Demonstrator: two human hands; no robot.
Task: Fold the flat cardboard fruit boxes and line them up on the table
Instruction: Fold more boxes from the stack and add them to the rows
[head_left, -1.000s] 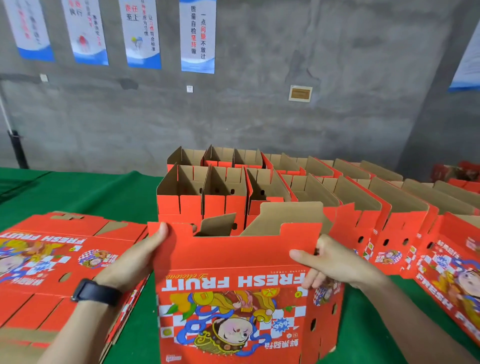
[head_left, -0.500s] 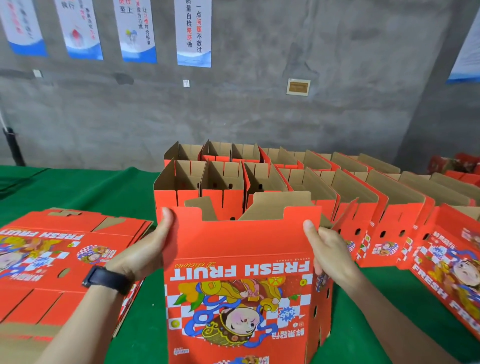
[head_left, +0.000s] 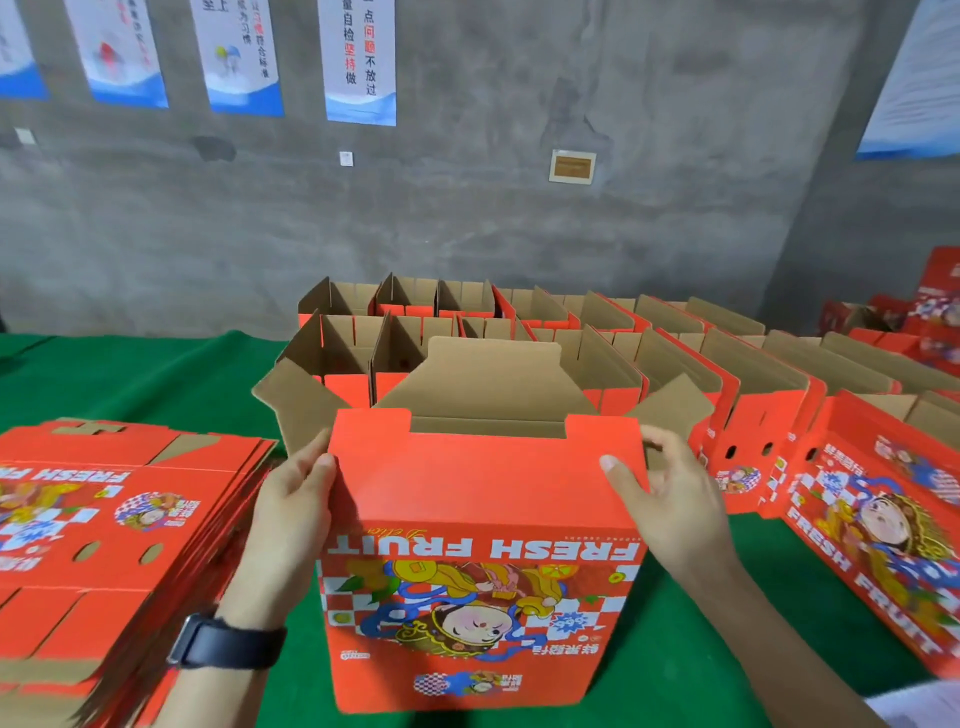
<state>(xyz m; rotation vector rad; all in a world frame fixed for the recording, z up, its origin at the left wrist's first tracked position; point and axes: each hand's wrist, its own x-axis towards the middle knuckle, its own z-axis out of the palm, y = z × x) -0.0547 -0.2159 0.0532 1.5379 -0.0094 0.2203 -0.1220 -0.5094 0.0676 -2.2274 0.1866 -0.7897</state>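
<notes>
Your left hand gripped the upper left corner of the upright fruit box, thumb laid on the red front panel and fingers wrapped round the edge out of sight. Your right hand held the upper right corner the same way, thumb on the front, fingers curled behind the edge. The box stood between your hands on the green table cover, its printed front facing you with "FRESH FRUIT" reading upside down. Its top was open: the rear flap stood up showing brown cardboard, and the left side flap and right side flap splayed outward. You wore a dark wristwatch on your left wrist. Just left of that arm lay the stack of flat boxes, printed side up. Behind the held box, the folded boxes stood in rows reaching to the right, tops open. Near your right arm a tilted box leaned with its printed face towards you. Posters hung on the grey concrete wall beyond the table.
</notes>
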